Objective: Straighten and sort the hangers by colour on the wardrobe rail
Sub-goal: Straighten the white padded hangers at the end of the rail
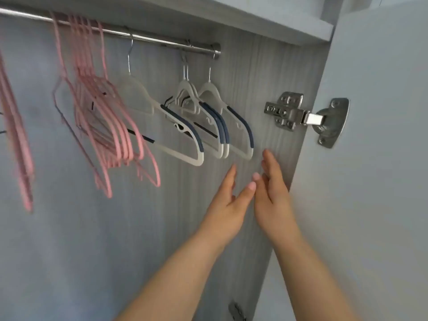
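A steel rail [111,31] runs under the shelf [254,17] to the side panel [266,72] of the wardrobe, and all the hangers hang from it. The pink hangers [104,126] crowd the left part of the rail in a loose, blurred bunch, tilted at different angles, their lower bars fanned out and overlapping. A few more pink ones [16,135] hang apart at the left edge of the view, also blurred. The white hangers [215,126], with dark blue grips on the shoulders, take the right end of the rail. One hangs alone just right of the pink bunch, then comes a tight group whose number I cannot tell, then a single one nearest the rail's end. They hang by metal hooks and face roughly the same way. Below the white hangers, both hands are raised side by side in front of the side panel. The left hand [227,205] has its fingers [229,179] straight and together, pointing up, holding nothing. The right hand [271,193] is likewise flat, its fingers [269,163] straight and reaching a little higher, just under the last white hanger without touching it, and it holds nothing. The two thumbs come close together between the hands; whether they touch I cannot tell. A metal hinge [291,112] joins the side panel to the open door [382,158] at the right.
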`<state>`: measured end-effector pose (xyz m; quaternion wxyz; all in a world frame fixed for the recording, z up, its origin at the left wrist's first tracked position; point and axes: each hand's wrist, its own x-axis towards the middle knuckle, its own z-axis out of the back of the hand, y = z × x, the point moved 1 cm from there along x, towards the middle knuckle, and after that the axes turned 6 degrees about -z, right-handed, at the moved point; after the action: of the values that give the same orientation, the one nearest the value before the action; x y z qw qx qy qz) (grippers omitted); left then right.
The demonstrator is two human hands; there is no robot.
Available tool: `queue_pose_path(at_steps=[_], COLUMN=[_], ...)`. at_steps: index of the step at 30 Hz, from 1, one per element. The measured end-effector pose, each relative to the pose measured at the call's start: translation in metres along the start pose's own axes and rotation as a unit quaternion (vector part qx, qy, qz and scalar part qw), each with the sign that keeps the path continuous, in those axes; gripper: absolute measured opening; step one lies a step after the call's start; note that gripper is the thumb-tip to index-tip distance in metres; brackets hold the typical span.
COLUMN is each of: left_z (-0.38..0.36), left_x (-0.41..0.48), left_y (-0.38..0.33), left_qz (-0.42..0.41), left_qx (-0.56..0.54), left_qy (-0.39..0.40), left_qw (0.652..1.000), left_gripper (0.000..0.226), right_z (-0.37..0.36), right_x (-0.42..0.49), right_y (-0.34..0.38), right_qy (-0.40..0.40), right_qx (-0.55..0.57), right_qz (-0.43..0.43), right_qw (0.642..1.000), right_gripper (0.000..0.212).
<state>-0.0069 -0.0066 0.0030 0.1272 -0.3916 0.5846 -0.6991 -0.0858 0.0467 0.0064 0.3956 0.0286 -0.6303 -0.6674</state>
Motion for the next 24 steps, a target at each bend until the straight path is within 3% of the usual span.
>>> queue_pose_path(at_steps=[4, 11, 17, 19, 21, 22, 24], left_z=[-0.012, -0.004, 0.000, 0.005, 0.014, 0.019, 0.029], left_x=[0.039, 0.083, 0.078, 0.068, 0.052, 0.046, 0.039], left_y=[-0.006, 0.000, 0.006, 0.015, 0.021, 0.023, 0.027], left_qz=[-0.014, -0.060, -0.053, -0.033, -0.016, -0.014, -0.006], left_qx=[-0.024, -0.080, -0.094, -0.091, -0.094, -0.109, -0.160], left_qy=[-0.023, -0.089, -0.059, -0.058, -0.083, -0.101, -0.129], left_qw=[0.999, 0.991, 0.992, 0.994, 0.992, 0.989, 0.979], left_gripper=[0.047, 0.039, 0.040, 0.035, 0.033, 0.035, 0.048], right_z=[-0.012, -0.041, -0.043, -0.038, -0.032, -0.030, -0.030], right_x=[0.049, 0.097, 0.093, 0.088, 0.078, 0.071, 0.059], right_y=[0.009, 0.010, 0.012, 0.015, 0.020, 0.026, 0.046], right_qy=[-0.003, 0.004, -0.025, -0.019, -0.022, -0.044, -0.093], right_qx=[-0.020, 0.108, 0.111, 0.048, -0.105, -0.170, -0.184], right_qz=[0.023, 0.013, 0.001, -0.009, 0.021, 0.072, 0.191], right_qw=[1.000, 0.994, 0.994, 0.999, 0.994, 0.982, 0.960], right_gripper=[0.048, 0.030, 0.027, 0.026, 0.041, 0.047, 0.044])
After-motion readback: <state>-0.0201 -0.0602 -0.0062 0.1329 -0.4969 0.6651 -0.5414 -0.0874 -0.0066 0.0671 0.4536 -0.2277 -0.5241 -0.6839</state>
